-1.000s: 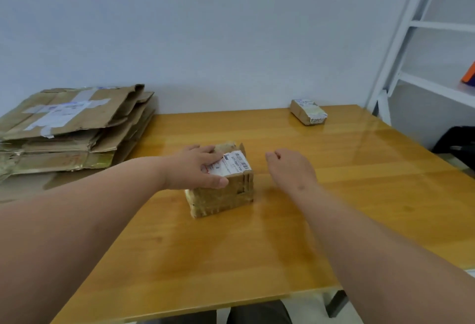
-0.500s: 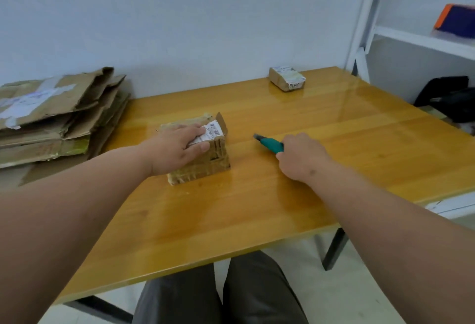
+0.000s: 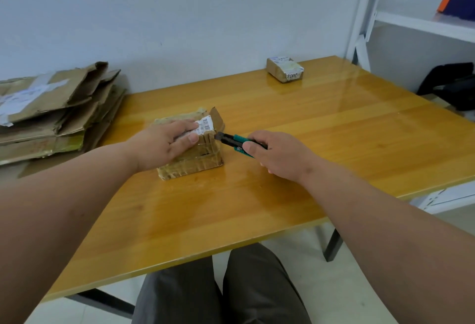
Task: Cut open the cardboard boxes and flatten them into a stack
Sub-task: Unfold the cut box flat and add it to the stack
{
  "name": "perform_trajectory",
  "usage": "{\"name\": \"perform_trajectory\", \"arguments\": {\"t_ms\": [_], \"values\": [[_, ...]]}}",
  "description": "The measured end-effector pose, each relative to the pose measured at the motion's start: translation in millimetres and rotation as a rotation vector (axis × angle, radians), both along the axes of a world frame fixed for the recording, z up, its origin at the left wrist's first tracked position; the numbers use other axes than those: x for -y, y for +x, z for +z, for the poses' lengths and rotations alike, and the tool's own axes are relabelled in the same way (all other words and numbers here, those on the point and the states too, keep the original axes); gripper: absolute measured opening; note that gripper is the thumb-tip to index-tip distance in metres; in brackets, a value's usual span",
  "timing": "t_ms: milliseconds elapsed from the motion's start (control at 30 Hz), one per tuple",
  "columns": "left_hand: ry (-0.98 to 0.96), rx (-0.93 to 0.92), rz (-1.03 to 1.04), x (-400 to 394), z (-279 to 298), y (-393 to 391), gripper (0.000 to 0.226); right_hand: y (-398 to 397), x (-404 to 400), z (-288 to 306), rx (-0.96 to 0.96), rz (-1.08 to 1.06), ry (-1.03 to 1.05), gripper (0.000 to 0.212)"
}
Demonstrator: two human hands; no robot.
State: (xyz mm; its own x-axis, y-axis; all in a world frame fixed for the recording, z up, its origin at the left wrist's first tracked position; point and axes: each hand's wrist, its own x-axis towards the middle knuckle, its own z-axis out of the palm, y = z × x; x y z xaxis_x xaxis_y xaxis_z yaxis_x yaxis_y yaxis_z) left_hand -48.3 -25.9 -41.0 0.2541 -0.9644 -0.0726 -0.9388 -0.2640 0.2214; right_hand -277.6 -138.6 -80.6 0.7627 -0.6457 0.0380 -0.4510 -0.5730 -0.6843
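A small taped cardboard box (image 3: 195, 162) with a white barcode label sits mid-table on the wooden table (image 3: 295, 195). My left hand (image 3: 164, 144) lies flat on top of the box, thumb down its near side. In my right hand (image 3: 277, 154) I grip a teal and black utility knife (image 3: 232, 141); its tip touches the box's right top edge beside a raised flap. A stack of flattened cardboard (image 3: 51, 115) lies at the table's left end. A second small box (image 3: 284, 69) stands at the far right by the wall.
A white shelf unit (image 3: 401, 23) stands to the right of the table, with an orange and blue item on a shelf. A black bag (image 3: 452, 85) lies on the floor beyond the table's right edge. My knees show under the near edge.
My right hand picked up the knife and brought its tip leftward against the box's right edge. My left hand stayed on the box top.
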Motion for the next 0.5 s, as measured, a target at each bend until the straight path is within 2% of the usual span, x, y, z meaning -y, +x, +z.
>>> {"name": "perform_trajectory", "arguments": {"t_ms": [100, 233, 500], "values": [[-0.005, 0.005, 0.002, 0.7, -1.2, 1.6, 0.068, 0.5, 2.0, -1.6, 0.011, 0.012, -0.040, 0.021], [-0.026, 0.013, -0.014, 2.3, -3.4, 0.7, 0.064, 4.2, 2.3, -2.8, -0.070, 0.028, -0.134, 0.015], [0.022, 0.015, -0.028, 4.3, -3.5, 2.5, 0.074, 6.1, -3.2, -5.3, -0.164, 0.007, -0.241, 0.022]]}}
